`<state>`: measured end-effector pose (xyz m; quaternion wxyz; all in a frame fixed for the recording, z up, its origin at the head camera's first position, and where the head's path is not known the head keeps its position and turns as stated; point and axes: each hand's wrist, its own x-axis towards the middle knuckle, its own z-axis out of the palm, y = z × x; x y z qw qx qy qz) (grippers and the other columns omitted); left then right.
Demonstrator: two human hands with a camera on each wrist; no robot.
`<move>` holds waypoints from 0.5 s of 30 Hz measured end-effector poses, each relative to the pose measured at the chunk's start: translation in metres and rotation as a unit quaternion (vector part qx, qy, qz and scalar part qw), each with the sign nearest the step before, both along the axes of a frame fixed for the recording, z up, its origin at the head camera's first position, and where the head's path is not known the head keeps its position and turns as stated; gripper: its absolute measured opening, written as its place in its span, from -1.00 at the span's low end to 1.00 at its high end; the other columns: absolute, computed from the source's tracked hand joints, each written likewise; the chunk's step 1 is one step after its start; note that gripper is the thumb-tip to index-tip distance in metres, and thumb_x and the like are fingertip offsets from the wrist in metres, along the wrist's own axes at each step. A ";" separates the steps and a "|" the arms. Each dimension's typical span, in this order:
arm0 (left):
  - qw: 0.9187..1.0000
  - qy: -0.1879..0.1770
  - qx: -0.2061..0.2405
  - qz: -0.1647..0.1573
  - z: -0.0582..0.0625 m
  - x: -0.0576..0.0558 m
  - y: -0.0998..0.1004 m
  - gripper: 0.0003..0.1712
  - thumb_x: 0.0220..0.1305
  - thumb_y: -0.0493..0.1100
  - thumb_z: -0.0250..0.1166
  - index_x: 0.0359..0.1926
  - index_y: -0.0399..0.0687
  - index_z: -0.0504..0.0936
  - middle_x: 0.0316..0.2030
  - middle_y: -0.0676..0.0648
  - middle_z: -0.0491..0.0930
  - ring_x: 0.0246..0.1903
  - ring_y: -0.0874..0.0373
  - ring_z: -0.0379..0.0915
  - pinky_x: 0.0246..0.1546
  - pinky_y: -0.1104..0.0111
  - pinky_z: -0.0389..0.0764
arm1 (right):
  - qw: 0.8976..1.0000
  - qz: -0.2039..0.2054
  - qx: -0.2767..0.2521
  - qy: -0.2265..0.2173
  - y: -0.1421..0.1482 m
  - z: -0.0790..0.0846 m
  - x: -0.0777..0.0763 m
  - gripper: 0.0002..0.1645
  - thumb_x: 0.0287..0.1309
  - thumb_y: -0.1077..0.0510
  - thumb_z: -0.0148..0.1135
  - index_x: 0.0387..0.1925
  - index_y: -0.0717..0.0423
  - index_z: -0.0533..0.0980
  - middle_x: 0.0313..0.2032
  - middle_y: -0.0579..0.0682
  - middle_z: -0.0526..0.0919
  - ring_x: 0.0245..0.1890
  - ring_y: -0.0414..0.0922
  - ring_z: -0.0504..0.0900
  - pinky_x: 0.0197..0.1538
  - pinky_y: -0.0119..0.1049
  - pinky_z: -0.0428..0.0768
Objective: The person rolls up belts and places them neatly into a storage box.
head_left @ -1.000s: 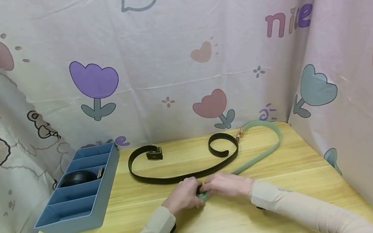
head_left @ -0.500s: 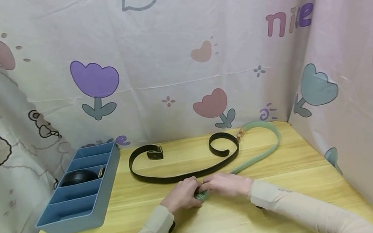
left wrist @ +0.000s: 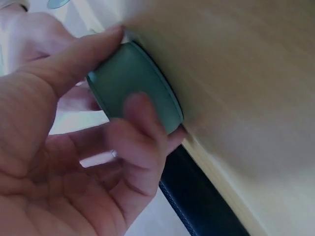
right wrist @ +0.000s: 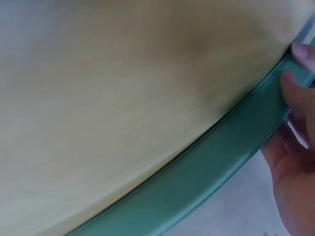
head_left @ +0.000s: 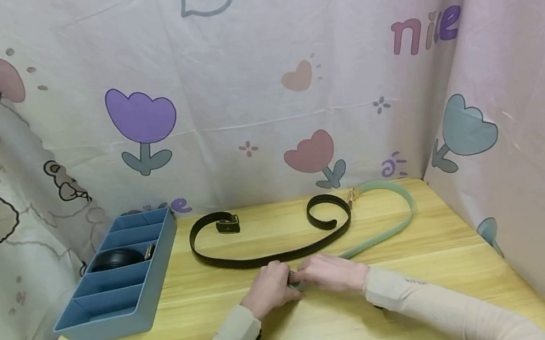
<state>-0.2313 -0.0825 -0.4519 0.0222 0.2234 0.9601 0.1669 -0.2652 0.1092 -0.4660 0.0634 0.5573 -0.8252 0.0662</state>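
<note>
A green belt (head_left: 388,233) stands on its edge on the table, its near end wound into a small roll (left wrist: 133,81). My left hand (head_left: 270,289) holds this roll, thumb at one edge and fingers bent around it. Close beside it, my right hand (head_left: 331,272) pinches the green strap where it meets the roll; the right wrist view shows the strap (right wrist: 211,152) running away from the thumb and fingers. At the belt's far end a rose-gold buckle (head_left: 353,194) touches or nearly touches a black belt. Much of the roll is hidden by my hands in the head view.
The black belt (head_left: 264,260) lies on edge in a long curve just beyond my hands, its dark buckle (head_left: 228,225) at the back. On the left sits a blue-grey compartment tray (head_left: 156,291) with a rolled black belt (head_left: 116,259) in one section. Patterned curtains surround the table.
Both hands stay in nearly the same place at the roll. My left fingers have shifted slightly on it. The far loop of the green belt has barely moved.
</note>
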 end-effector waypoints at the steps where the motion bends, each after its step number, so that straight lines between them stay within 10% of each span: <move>1: 1.000 -0.001 -0.004 -0.009 0.001 -0.001 -0.001 -0.62 -0.14 0.02 0.60 -0.52 0.01 0.54 -0.50 0.07 0.40 -0.50 0.23 0.27 -0.49 0.40 0.36 | 1.000 0.002 0.004 0.003 0.000 0.000 -0.001 -0.58 0.17 0.33 0.24 0.02 -0.12 0.60 -0.24 -0.22 0.68 -0.31 -0.43 0.54 -0.21 -0.68 0.46; 7: 0.998 -0.023 -0.006 -0.062 0.006 -0.004 -0.008 -0.62 -0.17 -0.13 0.60 -0.27 0.05 0.64 -0.40 0.12 0.43 -0.39 0.25 0.30 -0.36 0.40 0.39 | 0.999 0.016 0.028 0.007 -0.002 0.000 -0.002 -0.64 0.29 0.05 0.22 0.12 -0.12 0.56 -0.01 -0.17 0.65 -0.07 -0.34 0.61 -0.03 -0.54 0.54; 15: 0.999 -0.025 0.002 -0.030 0.003 -0.006 -0.004 -0.56 -0.11 0.14 0.57 -0.47 0.02 0.52 -0.43 0.08 0.41 -0.44 0.23 0.28 -0.40 0.39 0.38 | 0.998 0.008 0.045 0.030 -0.002 0.002 -0.001 -0.70 0.31 0.09 0.21 0.06 -0.13 0.59 -0.22 -0.22 0.64 -0.30 -0.42 0.51 -0.24 -0.69 0.43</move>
